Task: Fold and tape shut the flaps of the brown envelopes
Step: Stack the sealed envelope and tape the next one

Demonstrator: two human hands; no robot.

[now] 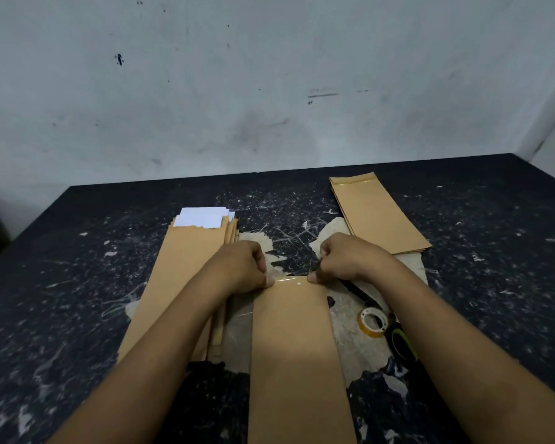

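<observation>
In the middle of the dark table (77,267), a brown envelope (295,354) lies flat, its long axis running away from the person, folded flap end farthest. The left hand (241,267) and right hand (346,259) pinch a strip of clear tape (290,280) across that far edge. Envelope stacks (180,267) (378,216) flank it; a tape roll (373,322) sits right, just beside it.

Brown envelopes (297,347) are lying on a black, white-flecked surface (494,251); white paper (202,216) is showing; the wall (269,75) is looking grey-white.
</observation>
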